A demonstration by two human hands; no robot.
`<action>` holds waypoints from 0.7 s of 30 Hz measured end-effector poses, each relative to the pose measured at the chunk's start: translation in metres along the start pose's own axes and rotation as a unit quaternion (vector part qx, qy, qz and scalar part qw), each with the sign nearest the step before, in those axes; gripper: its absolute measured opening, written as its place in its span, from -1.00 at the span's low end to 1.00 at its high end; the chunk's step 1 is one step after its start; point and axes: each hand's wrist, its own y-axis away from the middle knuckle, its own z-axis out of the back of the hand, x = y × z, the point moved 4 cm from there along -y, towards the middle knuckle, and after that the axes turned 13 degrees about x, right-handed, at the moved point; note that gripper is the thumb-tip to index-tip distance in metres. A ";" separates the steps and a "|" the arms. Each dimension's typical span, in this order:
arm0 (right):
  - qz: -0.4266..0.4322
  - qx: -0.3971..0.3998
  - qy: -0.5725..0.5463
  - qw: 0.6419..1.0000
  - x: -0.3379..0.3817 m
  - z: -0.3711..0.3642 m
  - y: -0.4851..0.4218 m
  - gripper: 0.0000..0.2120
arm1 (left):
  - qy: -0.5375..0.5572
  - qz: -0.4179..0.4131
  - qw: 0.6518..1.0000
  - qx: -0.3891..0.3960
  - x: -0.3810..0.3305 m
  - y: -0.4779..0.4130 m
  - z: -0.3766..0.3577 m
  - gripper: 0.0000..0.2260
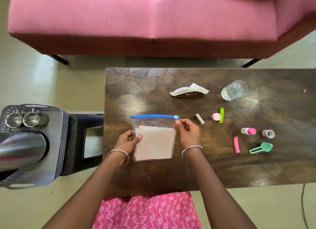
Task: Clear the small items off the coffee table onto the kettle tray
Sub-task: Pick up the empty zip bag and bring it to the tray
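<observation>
Fingers of the left hand [127,139] are pinching the zip bag [154,139] at its side while the right hand [187,132] is nipping its top corner near the slider, steadying it flat on the coffee table [153,175], probably for lifting; the kettle tray [56,139] is waiting left.

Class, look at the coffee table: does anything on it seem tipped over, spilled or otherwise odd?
Yes. The clear drinking glass near the table's far edge lies on its side rather than upright; no spill shows around it. Small items are scattered to its near side. Both hands hold a zip bag flat on the table.
</observation>
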 end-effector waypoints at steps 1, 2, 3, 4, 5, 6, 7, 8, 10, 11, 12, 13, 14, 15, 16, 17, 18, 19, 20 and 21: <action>0.018 -0.001 -0.008 1.000 0.011 0.002 0.006 -0.92 | 0.003 -0.011 1.000 0.003 -0.006 0.007 -0.002 -0.94; 0.037 -0.002 -0.016 0.999 0.019 0.004 0.012 -0.93 | 0.002 -0.018 1.000 0.006 -0.010 0.014 -0.005 -0.93; 0.059 -0.005 -0.019 0.998 0.031 0.006 0.020 -0.95 | -0.005 -0.024 1.000 0.007 -0.017 0.022 -0.007 -0.92; 0.079 -0.008 -0.017 0.997 0.040 0.007 0.027 -0.95 | -0.015 -0.031 0.999 0.003 -0.022 0.028 -0.009 -0.89; 0.099 -0.010 -0.012 0.995 0.051 0.008 0.036 -0.94 | -0.033 -0.043 0.998 -0.006 -0.029 0.036 -0.011 -0.85; 0.118 -0.010 -0.008 0.993 0.062 0.010 0.046 -0.92 | -0.061 -0.063 0.996 -0.019 -0.038 0.045 -0.013 -0.80; 0.133 -0.006 -0.004 0.991 0.070 0.010 0.056 -0.89 | -0.092 -0.084 0.992 -0.032 -0.047 0.054 -0.016 -0.74; 0.149 -0.002 0.002 0.989 0.081 0.010 0.070 -0.87 | -0.124 -0.108 0.986 -0.042 -0.058 0.066 -0.019 -0.68; 0.179 0.001 0.023 0.984 0.101 0.010 0.099 -0.87 | -0.203 -0.160 0.965 -0.055 -0.084 0.096 -0.030 -0.55; 0.200 -0.003 0.041 0.979 0.111 0.010 0.114 -0.89 | -0.248 -0.196 0.947 -0.064 -0.099 0.113 -0.037 -0.47; 0.226 -0.007 0.064 0.972 0.119 0.011 0.127 -0.89 | -0.288 -0.238 0.924 -0.076 -0.112 0.130 -0.044 -0.42; 0.257 -0.014 0.088 0.962 0.128 0.012 0.142 -0.90 | -0.326 -0.286 0.897 -0.089 -0.127 0.149 -0.051 -0.40; 0.288 -0.023 0.112 0.951 0.136 0.013 0.155 -0.90 | -0.361 -0.331 0.866 -0.100 -0.140 0.169 -0.060 -0.42; 0.316 -0.034 0.134 0.939 0.144 0.014 0.169 -0.91 | -0.386 -0.370 0.838 -0.107 -0.152 0.189 -0.068 -0.49; 0.342 -0.044 0.155 0.926 0.152 0.015 0.181 -0.92 | -0.401 -0.403 0.815 -0.109 -0.162 0.209 -0.077 -0.58; 0.364 -0.055 0.177 0.913 0.157 0.015 0.191 -0.92 | -0.409 -0.429 0.799 -0.105 -0.170 0.225 -0.084 -0.66; 0.385 -0.063 0.198 0.899 0.163 0.015 0.202 -0.92 | -0.414 -0.449 0.786 -0.099 -0.176 0.240 -0.090 -0.72; 0.404 -0.068 0.217 0.886 0.168 0.014 0.211 -0.91 | -0.419 -0.461 0.777 -0.093 -0.180 0.252 -0.096 -0.75; 0.422 -0.069 0.234 0.873 0.173 0.012 0.220 -0.90 | -0.426 -0.466 0.770 -0.090 -0.182 0.261 -0.100 -0.76; 0.439 -0.068 0.248 0.861 0.179 0.010 0.229 -0.89 | -0.433 -0.470 0.764 -0.089 -0.184 0.269 -0.104 -0.76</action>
